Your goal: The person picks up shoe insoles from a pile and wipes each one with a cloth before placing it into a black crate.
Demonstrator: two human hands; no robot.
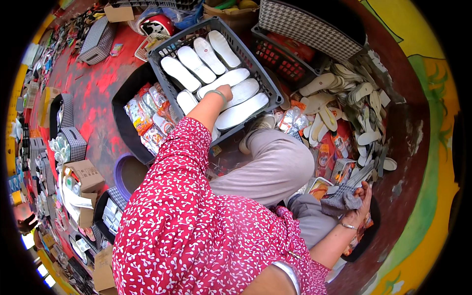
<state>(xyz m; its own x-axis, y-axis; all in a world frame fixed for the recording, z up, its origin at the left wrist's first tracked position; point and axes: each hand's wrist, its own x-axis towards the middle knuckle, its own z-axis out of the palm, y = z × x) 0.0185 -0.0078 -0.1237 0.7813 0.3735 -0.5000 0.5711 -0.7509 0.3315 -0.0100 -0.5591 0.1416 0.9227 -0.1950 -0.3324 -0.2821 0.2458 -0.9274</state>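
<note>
A dark grey plastic crate holds several white shoe insoles laid side by side. My left hand reaches into it, curled between a slanting insole and the insole beside it. The fingertips are hidden, so what they hold, if anything, does not show. Low on the right, my right hand has its fingers curled around a crumpled grey cloth. It is beside my bent knee and near a heap of loose insoles.
A black bin of plastic-wrapped packets touches the crate's left side. Behind right stand another dark crate and a houndstooth-patterned box. A purple-rimmed tub is at my left. Boxes and cartons line the left floor.
</note>
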